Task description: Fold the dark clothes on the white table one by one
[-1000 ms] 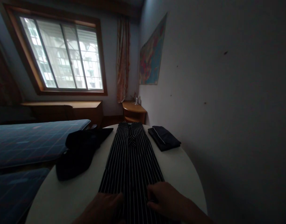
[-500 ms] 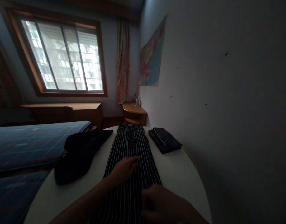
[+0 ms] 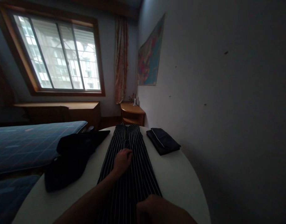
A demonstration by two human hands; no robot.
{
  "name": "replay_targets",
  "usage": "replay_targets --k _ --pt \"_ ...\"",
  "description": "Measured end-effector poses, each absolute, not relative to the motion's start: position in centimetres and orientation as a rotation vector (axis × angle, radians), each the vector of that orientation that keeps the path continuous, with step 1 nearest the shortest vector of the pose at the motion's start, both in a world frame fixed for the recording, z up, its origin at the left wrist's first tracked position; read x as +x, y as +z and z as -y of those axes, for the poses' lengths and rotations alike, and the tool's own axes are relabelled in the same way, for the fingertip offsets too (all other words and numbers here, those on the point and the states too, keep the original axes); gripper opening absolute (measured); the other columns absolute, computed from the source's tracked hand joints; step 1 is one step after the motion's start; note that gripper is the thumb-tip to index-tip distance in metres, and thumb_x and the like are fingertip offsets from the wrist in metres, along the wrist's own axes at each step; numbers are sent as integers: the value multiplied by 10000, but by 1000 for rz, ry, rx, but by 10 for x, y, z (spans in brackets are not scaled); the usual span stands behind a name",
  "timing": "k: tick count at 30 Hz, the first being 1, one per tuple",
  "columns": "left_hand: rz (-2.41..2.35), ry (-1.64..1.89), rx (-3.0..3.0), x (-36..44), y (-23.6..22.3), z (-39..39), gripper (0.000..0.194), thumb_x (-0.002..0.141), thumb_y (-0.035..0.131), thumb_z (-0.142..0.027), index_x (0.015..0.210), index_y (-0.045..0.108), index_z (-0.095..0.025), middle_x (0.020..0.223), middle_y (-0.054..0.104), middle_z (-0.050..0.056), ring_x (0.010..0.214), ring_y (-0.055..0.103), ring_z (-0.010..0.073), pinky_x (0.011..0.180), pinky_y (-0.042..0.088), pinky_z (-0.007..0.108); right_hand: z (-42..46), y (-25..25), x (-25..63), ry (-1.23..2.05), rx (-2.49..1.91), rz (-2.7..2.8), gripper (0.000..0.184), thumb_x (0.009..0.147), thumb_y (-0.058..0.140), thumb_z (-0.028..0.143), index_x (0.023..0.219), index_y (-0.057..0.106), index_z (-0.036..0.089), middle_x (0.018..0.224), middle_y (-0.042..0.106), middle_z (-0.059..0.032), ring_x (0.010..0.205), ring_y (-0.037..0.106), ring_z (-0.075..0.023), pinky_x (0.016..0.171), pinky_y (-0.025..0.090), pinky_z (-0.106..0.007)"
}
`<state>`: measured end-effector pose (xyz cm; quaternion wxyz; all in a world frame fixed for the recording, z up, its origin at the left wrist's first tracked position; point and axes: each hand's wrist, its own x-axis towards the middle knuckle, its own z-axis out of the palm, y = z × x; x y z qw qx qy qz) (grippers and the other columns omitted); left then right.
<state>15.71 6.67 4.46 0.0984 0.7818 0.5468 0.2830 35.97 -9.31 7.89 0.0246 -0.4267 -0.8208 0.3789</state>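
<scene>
A black garment with thin white stripes, seemingly trousers, lies lengthwise down the round table. My left hand rests on its middle, with the fingers curled in and closed on the cloth. Closer to me, my right hand is a fist at the garment's near right side; its fingertips are in shadow, and it appears to grip the cloth. The end of the garment nearest me runs out of view below my arms.
A folded dark garment sits at the table's right edge. A loose black garment lies on the left, over the edge of the white table. Beyond it is a blue checked mattress. A bare wall rises at the right.
My left hand has moved forward and slightly left along the striped cloth, and its stretched fingers have curled in. My right hand has come slightly closer to me, still closed.
</scene>
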Motion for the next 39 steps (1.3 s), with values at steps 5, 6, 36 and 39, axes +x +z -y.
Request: replay_targets --k 5,6,36,39 --pt "-1618 746 2376 153 27 -64 348 931 513 -252 1227 653 -134 1293 643 115 1244 542 266 1087 402 404 84 60 351 1189 -1147 2683 294 809 644 176 1072 727 277 880 741 26 692 646 -98 556 394 -151" --pt "-1623 732 2382 153 24 -65 376 938 502 -264 1266 628 -128 1328 622 122 1271 521 273 1095 394 413 81 57 349 1165 -1101 2699 304 807 653 173 1087 723 269 886 742 21 710 653 -104 579 412 -155" --pt "-1259 103 2422 74 92 74 101 854 525 -262 924 577 -211 860 673 9 737 610 174 607 367 269 52 95 309 494 -861 2889 302 859 621 230 1158 654 212 1067 681 -53 920 656 -192 773 478 -275" --pt "-1208 40 2433 69 96 95 197 752 693 -324 883 592 -217 869 673 -4 720 604 175 593 375 265 44 88 297 408 -886 2889 275 885 596 229 1152 662 230 1069 666 -44 881 657 -179 735 477 -265"
